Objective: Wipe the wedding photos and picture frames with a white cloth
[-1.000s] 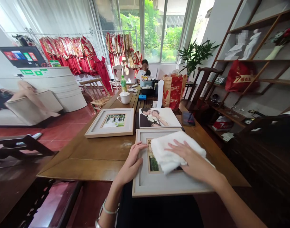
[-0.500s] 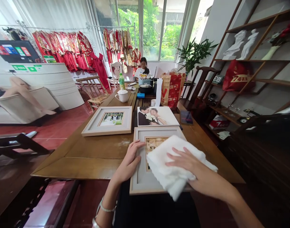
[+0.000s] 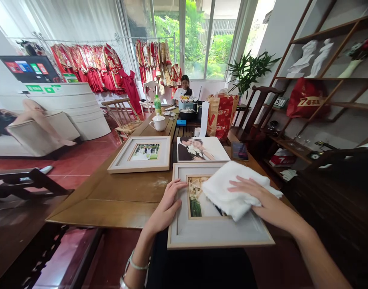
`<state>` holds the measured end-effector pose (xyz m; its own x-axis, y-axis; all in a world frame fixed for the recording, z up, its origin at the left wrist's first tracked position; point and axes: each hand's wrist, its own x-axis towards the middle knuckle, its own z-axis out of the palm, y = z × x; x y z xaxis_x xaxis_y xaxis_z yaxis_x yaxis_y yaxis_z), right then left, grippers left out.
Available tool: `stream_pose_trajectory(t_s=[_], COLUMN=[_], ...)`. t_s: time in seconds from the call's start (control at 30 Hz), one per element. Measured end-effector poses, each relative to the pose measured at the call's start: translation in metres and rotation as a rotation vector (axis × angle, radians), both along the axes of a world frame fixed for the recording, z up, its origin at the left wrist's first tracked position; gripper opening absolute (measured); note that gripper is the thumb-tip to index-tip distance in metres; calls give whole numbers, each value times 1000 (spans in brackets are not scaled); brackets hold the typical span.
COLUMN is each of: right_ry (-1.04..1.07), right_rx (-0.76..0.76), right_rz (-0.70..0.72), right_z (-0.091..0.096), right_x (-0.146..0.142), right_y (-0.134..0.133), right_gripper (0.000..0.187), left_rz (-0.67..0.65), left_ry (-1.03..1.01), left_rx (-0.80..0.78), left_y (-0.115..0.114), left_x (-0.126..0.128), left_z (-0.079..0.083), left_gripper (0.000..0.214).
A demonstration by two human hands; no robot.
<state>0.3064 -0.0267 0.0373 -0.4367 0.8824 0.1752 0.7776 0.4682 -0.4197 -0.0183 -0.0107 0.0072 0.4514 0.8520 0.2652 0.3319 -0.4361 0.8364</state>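
A light wooden picture frame [image 3: 214, 237] with a wedding photo lies at the near edge of the brown table [image 3: 126, 196]. My left hand [image 3: 165, 208] rests on the frame's left side, fingers curled over its edge. My right hand [image 3: 259, 198] presses flat on a folded white cloth [image 3: 232, 190] that covers the frame's upper right part. The photo's left half shows beside the cloth.
A second framed photo [image 3: 141, 154] and an unframed wedding print [image 3: 202, 149] lie farther back. A white cup [image 3: 159, 123], green bottle [image 3: 157, 105] and red bag [image 3: 220, 114] stand behind. A person sits at the far end [image 3: 184, 92]. Shelves [image 3: 316, 76] line the right wall.
My right hand slid the cloth from the frame's lower middle toward its upper right, uncovering the photo's left part. My left hand stayed on the frame's left edge.
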Motion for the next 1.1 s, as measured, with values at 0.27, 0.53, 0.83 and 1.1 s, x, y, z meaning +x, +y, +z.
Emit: stream_pose_trajectory(t_s=[0.27, 0.53, 0.83, 1.1], right_ry=[-51, -160, -199, -219], right_rx=[143, -248, -158, 131], right_rz=[-153, 108, -13, -184], right_z=[-9, 21, 30, 4], right_x=[-41, -58, -19, -35], right_y=[77, -12, -45, 10], right_gripper=[70, 78, 57, 70], left_rz=[-2, 25, 9, 28], left_ry=[-1, -10, 0, -21], left_rx=[-4, 2, -4, -15], left_y=[0, -1, -1, -2], left_x=[-1, 1, 0, 0], left_z=[-1, 0, 2, 0], left_gripper=[49, 48, 49, 50])
